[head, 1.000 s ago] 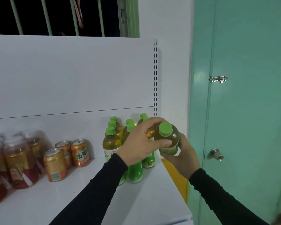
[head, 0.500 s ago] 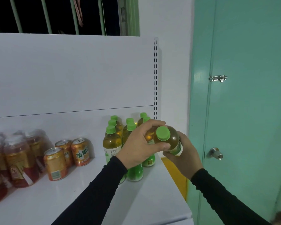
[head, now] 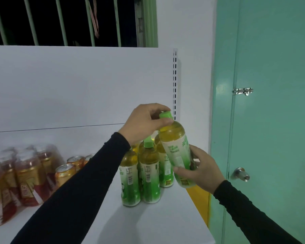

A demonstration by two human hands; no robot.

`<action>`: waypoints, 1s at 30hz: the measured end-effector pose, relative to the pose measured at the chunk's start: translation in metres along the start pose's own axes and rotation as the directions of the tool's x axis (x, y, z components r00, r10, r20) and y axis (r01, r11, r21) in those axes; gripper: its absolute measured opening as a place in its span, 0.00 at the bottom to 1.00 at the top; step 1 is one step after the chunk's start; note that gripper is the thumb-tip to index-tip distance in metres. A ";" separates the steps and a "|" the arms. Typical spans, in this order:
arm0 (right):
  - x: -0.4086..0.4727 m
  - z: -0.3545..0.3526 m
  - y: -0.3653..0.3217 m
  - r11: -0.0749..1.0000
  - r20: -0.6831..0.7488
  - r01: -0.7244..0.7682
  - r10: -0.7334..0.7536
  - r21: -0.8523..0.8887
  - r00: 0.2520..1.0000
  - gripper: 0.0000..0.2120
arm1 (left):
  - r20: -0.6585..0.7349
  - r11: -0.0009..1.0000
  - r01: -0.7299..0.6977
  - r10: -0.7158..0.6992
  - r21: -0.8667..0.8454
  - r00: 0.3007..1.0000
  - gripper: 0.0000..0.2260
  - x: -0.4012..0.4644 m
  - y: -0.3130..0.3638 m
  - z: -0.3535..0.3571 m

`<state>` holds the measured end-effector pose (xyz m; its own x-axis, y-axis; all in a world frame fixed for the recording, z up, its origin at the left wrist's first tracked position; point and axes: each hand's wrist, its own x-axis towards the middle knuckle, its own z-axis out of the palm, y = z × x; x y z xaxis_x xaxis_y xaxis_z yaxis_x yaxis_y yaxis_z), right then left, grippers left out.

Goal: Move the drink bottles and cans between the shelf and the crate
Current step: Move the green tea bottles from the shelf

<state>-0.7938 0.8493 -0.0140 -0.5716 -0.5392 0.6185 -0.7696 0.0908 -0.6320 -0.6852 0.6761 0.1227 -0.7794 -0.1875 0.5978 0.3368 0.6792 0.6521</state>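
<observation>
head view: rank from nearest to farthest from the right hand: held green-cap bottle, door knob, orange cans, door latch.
From the right hand:
1. Held bottle, in its grip; the left hand pinches the neck.
2. Door knob, to its right.
3. Door latch, up right.
4. Orange cans, left on the shelf.

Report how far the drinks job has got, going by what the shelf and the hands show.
Done, it seems: several green-capped bottles stand grouped on the white shelf, with orange cans further left. In hand: one bottle, tilted, the left hand pinching its neck, the right hand gripping its lower body. Left: unclear; no crate is in view.
</observation>
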 end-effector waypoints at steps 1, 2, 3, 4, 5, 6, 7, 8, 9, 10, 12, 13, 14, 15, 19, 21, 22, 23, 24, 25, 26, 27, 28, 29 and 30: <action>0.005 -0.001 -0.006 1.000 0.009 0.006 -0.006 0.018 1.000 0.19 | -0.009 1.000 0.002 -0.002 0.001 1.000 0.11 0.006 0.003 -0.005; 0.011 -0.002 -0.011 0.999 0.014 0.013 -0.013 0.036 1.000 0.18 | -0.015 1.000 0.007 -0.007 0.000 1.000 0.10 0.012 0.007 -0.010; 0.017 -0.003 -0.017 0.998 0.015 0.016 -0.017 0.061 1.000 0.16 | -0.022 1.000 0.013 -0.014 -0.011 1.000 0.09 0.019 0.011 -0.016; 0.024 -0.004 -0.023 0.996 0.017 0.012 -0.013 0.085 1.000 0.15 | -0.029 0.999 0.020 -0.021 -0.031 0.999 0.08 0.026 0.016 -0.022; 0.031 -0.006 -0.031 0.995 0.023 0.005 -0.007 0.101 1.000 0.14 | -0.040 0.998 0.026 -0.029 -0.058 0.999 0.07 0.034 0.020 -0.030; 0.039 -0.007 -0.037 0.995 0.031 0.001 -0.004 0.103 1.000 0.15 | -0.050 0.997 0.028 -0.032 -0.074 0.998 0.06 0.041 0.025 -0.038; 0.047 -0.009 -0.040 0.996 0.037 0.003 -0.007 0.091 0.999 0.17 | -0.064 0.997 0.028 -0.033 -0.074 0.997 0.06 0.048 0.029 -0.046; 0.055 -0.010 -0.043 0.997 0.051 0.009 -0.013 0.078 0.999 0.18 | -0.083 0.998 0.025 -0.030 -0.064 0.996 0.06 0.056 0.032 -0.055; 0.062 -0.010 -0.044 0.998 0.070 0.007 -0.012 0.061 0.997 0.19 | -0.102 0.998 0.023 -0.028 -0.054 0.994 0.06 0.063 0.035 -0.062; 0.070 -0.010 -0.045 0.999 0.095 0.000 -0.004 0.043 0.995 0.20 | -0.124 0.999 0.019 -0.024 -0.041 0.992 0.06 0.070 0.036 -0.071; 0.084 -0.009 -0.042 0.999 0.142 -0.019 0.023 -0.030 0.990 0.30 | -0.159 1.000 0.010 -0.010 -0.006 0.987 0.07 0.083 0.039 -0.084; 0.092 -0.007 -0.040 0.996 0.158 -0.027 0.041 -0.088 0.987 0.37 | -0.175 1.000 0.007 -0.004 0.016 0.985 0.07 0.090 0.038 -0.090; 0.097 -0.006 -0.040 0.989 0.173 -0.037 0.062 -0.146 0.983 0.42 | -0.190 0.999 0.005 0.002 0.040 0.982 0.08 0.096 0.036 -0.095; 0.103 -0.004 -0.038 0.981 0.188 -0.045 0.081 -0.187 0.979 0.42 | -0.203 0.998 0.006 0.007 0.062 0.979 0.08 0.103 0.032 -0.101; 0.122 0.003 -0.027 0.931 0.277 -0.032 0.140 -0.363 0.951 0.38 | -0.256 0.993 0.032 -0.001 0.115 0.967 0.12 0.125 0.009 -0.115; 0.131 0.008 -0.022 0.913 0.318 -0.028 0.170 -0.406 0.933 0.40 | -0.258 0.989 0.050 -0.012 0.140 0.966 0.12 0.135 -0.005 -0.119; 0.135 0.011 -0.020 0.908 0.333 -0.024 0.178 -0.418 0.926 0.40 | -0.255 0.986 0.061 -0.020 0.157 0.967 0.11 0.139 -0.012 -0.119; 0.140 0.014 -0.017 0.904 0.348 -0.018 0.182 -0.427 0.919 0.40 | -0.248 0.983 0.072 -0.028 0.171 0.968 0.11 0.143 -0.019 -0.119; 0.144 0.017 -0.015 0.899 0.361 -0.012 0.188 -0.438 0.913 0.40 | -0.239 0.980 0.083 -0.038 0.182 0.970 0.10 0.146 -0.026 -0.118; 0.149 0.020 -0.013 0.892 0.373 -0.005 0.193 -0.451 0.907 0.41 | -0.229 0.978 0.093 -0.049 0.188 0.972 0.11 0.149 -0.034 -0.116; 0.153 0.023 -0.011 0.885 0.384 0.001 0.201 -0.465 0.901 0.41 | -0.218 0.976 0.103 -0.060 0.193 0.974 0.11 0.151 -0.041 -0.114; 0.156 0.025 -0.010 0.879 0.395 0.003 0.211 -0.477 0.894 0.42 | -0.202 0.974 0.112 -0.071 0.198 0.977 0.12 0.151 -0.048 -0.111; 0.160 0.028 -0.008 0.874 0.405 0.002 0.223 -0.486 0.887 0.42 | -0.181 0.972 0.118 -0.081 0.203 0.980 0.12 0.152 -0.055 -0.108; 0.162 0.030 -0.006 0.868 0.415 0.004 0.232 -0.496 0.880 0.42 | -0.162 0.971 0.123 -0.090 0.207 0.983 0.12 0.153 -0.061 -0.104; 0.165 0.032 -0.005 0.860 0.426 0.010 0.242 -0.510 0.872 0.42 | -0.144 0.970 0.126 -0.097 0.210 0.985 0.12 0.153 -0.068 -0.100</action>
<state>-0.8753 0.7334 0.0760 -0.5635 -0.8046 0.1875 -0.8129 0.4996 -0.2993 -0.7745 0.5298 0.2168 -0.7245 -0.3527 0.5922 0.1173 0.7836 0.6101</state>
